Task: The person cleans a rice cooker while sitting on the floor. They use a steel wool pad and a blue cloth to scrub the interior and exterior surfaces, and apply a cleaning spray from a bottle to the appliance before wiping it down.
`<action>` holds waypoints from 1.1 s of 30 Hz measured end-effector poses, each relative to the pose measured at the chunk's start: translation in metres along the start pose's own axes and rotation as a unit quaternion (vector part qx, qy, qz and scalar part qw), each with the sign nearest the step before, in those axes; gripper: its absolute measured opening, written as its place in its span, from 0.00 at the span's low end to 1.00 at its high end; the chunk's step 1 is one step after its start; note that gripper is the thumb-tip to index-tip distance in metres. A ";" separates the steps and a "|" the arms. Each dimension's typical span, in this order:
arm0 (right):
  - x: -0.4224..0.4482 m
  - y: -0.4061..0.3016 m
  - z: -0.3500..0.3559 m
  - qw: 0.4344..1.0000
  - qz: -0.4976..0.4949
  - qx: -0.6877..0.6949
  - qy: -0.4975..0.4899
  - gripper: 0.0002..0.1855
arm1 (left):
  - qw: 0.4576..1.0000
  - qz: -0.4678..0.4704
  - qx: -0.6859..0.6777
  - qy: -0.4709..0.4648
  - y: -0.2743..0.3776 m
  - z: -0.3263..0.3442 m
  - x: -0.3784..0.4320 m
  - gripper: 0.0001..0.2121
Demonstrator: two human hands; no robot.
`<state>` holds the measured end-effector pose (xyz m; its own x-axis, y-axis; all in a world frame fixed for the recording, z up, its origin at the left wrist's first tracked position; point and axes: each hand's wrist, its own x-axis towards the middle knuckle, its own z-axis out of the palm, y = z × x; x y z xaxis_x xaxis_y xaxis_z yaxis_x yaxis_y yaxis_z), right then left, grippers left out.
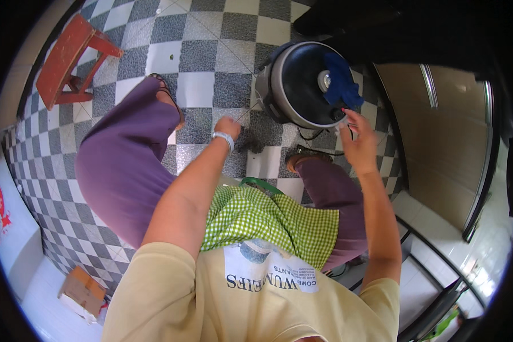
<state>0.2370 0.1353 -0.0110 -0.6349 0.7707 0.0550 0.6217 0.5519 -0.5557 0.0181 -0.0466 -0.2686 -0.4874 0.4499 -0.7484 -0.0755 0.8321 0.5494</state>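
Note:
My right hand is at the near right rim of a large electric cooker, probably a pressure cooker. Its thumb and fingers are apart, with the fingertips close to a small black knob on the dark lid. Whether they touch the rim is unclear. A crumpled blue cloth drapes over the right part of the lid, beside a pale round fitting. My left hand, with a pale band on the wrist, hangs over the floor left of the cooker. Its fingers curl under, hiding the palm.
A red wooden stool stands at upper left on the checkered tile floor. A black cord lies near my right foot. Between my legs shows a green curved handle or rim. Brown cabinet panels border the right; a cardboard box sits lower left.

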 end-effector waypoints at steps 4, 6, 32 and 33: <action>0.057 -0.013 0.053 0.974 -0.208 -0.082 0.020 0.17 | 0.996 -0.056 0.026 0.060 -0.045 0.035 -0.002 0.27; 0.089 -0.018 0.062 0.949 -0.232 -0.209 0.038 0.17 | 0.994 -0.099 -0.004 0.048 -0.028 0.035 -0.012 0.31; 0.138 0.006 0.083 0.965 -0.023 -0.263 0.005 0.22 | 0.887 -0.005 -0.457 0.064 0.082 0.028 0.085 0.16; 0.137 0.005 0.083 0.964 -0.023 -0.264 0.006 0.22 | 0.930 0.008 -0.355 0.093 0.083 0.034 0.086 0.15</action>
<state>0.1154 0.2172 -0.0748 -0.6641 0.7433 0.0800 0.7418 0.6685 -0.0531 -0.0005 0.0726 -0.3003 -0.6307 0.3415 -0.6969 -0.5897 0.3729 0.7164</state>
